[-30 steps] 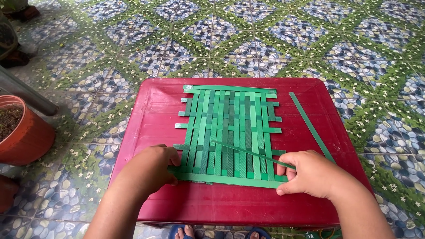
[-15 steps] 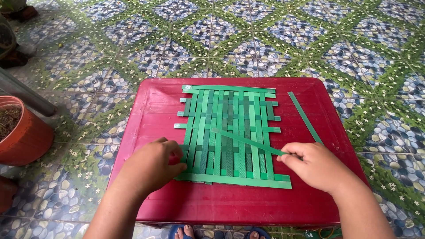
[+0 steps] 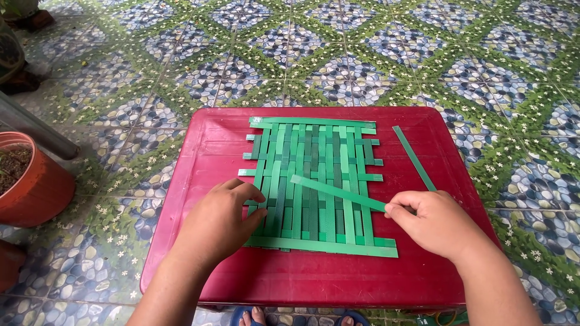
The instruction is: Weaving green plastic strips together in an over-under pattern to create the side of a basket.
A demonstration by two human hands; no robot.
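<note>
My right hand (image 3: 438, 223) pinches one end of a loose green paper strip (image 3: 338, 192) between thumb and forefinger, the other fingers curled in beside them. The strip runs from my fingertips up and to the left, slanting across the lower right part of the woven green mat (image 3: 314, 181) and lying on top of it; its far end sits near the mat's middle.

My left hand (image 3: 220, 223) rests palm down at the mat's lower left edge, fingers (image 3: 252, 196) bent and held close together, their tips pressing on the outermost upright strips. The thumb lies along the mat's side, touching it.

The mat is a flat lattice of upright strips in dark and light green crossed by horizontal ones: several bands near the top, one long band along the bottom, and short ends poking out at both sides. The lower middle shows uprights with few crossings.

It lies on a red plastic table (image 3: 217, 145) with rounded corners. A second spare green strip (image 3: 414, 158) lies on the red surface to the right of the mat, apart from it, angled down toward my right hand.

Around the table is a floor (image 3: 338, 54) of tiles printed with blue pebbles and green diamonds. A terracotta pot (image 3: 36, 187) with soil stands at the left, a grey pole (image 3: 36, 128) slanting behind it. My toes in blue sandals (image 3: 257, 315) show under the table's near edge.
</note>
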